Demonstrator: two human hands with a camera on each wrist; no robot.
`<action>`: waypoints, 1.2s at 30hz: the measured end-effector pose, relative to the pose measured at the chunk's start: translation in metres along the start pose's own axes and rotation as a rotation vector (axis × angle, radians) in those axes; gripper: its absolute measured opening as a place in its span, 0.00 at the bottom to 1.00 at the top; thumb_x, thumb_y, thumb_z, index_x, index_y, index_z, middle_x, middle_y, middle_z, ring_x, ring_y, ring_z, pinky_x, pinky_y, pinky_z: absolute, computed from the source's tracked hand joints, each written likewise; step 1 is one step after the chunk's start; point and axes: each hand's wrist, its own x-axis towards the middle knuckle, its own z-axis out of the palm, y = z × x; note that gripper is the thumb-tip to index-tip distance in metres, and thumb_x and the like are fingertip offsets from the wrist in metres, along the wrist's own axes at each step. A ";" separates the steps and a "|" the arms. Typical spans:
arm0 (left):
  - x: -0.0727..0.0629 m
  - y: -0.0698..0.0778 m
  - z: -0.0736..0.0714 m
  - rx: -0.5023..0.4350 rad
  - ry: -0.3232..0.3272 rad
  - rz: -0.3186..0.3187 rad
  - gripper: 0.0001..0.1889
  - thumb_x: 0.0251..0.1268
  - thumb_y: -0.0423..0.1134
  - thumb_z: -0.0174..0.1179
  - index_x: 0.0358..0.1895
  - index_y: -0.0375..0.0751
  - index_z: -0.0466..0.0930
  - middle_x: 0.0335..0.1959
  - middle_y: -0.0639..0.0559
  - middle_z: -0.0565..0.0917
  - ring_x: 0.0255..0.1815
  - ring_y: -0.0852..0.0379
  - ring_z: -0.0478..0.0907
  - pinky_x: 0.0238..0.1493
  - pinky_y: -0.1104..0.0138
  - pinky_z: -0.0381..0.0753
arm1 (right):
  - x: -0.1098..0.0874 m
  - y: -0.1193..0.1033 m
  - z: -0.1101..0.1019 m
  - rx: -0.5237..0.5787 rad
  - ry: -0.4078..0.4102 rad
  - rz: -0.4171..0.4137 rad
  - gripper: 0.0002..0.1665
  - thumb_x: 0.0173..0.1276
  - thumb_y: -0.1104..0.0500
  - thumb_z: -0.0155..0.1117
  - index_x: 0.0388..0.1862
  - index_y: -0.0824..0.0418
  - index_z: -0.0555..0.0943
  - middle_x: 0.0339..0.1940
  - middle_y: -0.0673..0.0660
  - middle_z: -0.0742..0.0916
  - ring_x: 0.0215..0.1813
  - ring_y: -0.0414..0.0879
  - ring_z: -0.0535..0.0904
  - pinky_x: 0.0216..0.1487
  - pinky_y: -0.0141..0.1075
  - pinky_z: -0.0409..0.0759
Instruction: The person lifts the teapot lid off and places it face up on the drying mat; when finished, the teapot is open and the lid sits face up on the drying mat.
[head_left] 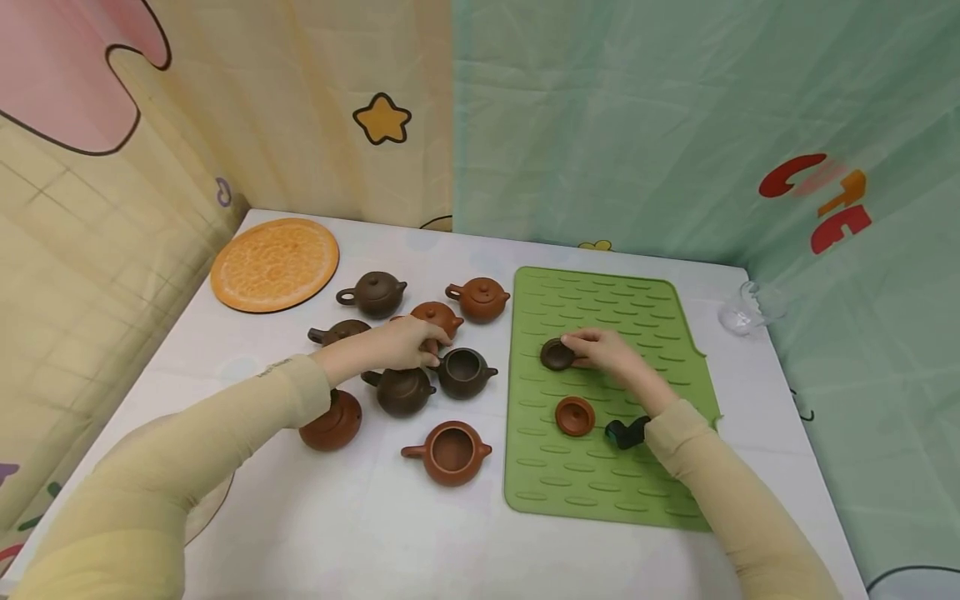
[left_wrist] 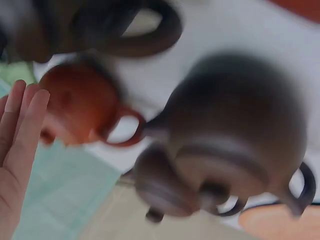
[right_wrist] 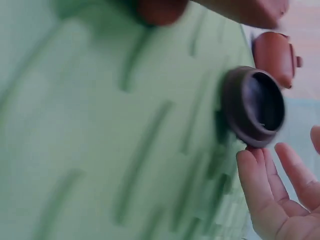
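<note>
My left hand (head_left: 401, 343) reaches over the teapots, its thumb and finger right at the handle of a dark teapot (head_left: 463, 375) without a lid. In the left wrist view its fingers (left_wrist: 22, 120) are straight, with an orange-brown teapot (left_wrist: 75, 102) behind them. My right hand (head_left: 606, 350) is over the green mat (head_left: 622, 492). Its fingertips are at the edge of a dark teapot lid (head_left: 557, 356), which lies hollow side up. The right wrist view shows the fingers (right_wrist: 260, 195) spread beside the lid (right_wrist: 250, 107). A reddish lid (head_left: 574, 417) lies upturned nearer me.
A reddish teapot (head_left: 452, 454) without a lid stands at the front. Several lidded teapots, such as a dark one (head_left: 378, 293) and a reddish one (head_left: 483, 300), stand further back. An orange round mat (head_left: 276, 265) lies back left. A clear glass vessel (head_left: 742, 312) is far right.
</note>
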 end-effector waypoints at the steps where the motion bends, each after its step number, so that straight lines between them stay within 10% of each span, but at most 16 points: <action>1: -0.001 0.001 -0.006 0.000 0.010 0.007 0.18 0.66 0.37 0.64 0.59 0.40 0.80 0.39 0.50 0.86 0.40 0.57 0.81 0.46 0.62 0.79 | -0.002 -0.004 -0.003 -0.019 0.005 0.008 0.33 0.78 0.49 0.51 0.73 0.68 0.64 0.71 0.71 0.71 0.69 0.64 0.71 0.68 0.50 0.71; 12: 0.025 -0.001 -0.065 -0.030 0.162 -0.024 0.17 0.68 0.34 0.60 0.59 0.37 0.80 0.46 0.42 0.87 0.50 0.47 0.82 0.55 0.54 0.78 | 0.012 -0.057 -0.019 -0.033 0.017 -0.076 0.30 0.79 0.50 0.49 0.72 0.66 0.66 0.71 0.66 0.73 0.72 0.60 0.69 0.71 0.49 0.69; 20: 0.067 -0.013 -0.055 0.023 0.112 -0.073 0.17 0.68 0.32 0.58 0.59 0.33 0.79 0.57 0.37 0.82 0.57 0.42 0.80 0.61 0.53 0.76 | 0.051 -0.092 0.018 0.020 0.062 -0.155 0.25 0.76 0.55 0.55 0.67 0.66 0.73 0.68 0.64 0.76 0.68 0.58 0.73 0.68 0.46 0.72; 36: 0.093 -0.017 -0.037 0.013 0.088 -0.127 0.17 0.68 0.27 0.55 0.58 0.35 0.80 0.55 0.39 0.84 0.56 0.46 0.78 0.63 0.57 0.75 | 0.087 -0.114 0.069 -0.382 0.213 -0.229 0.13 0.69 0.59 0.65 0.50 0.62 0.86 0.50 0.59 0.88 0.53 0.52 0.82 0.51 0.40 0.81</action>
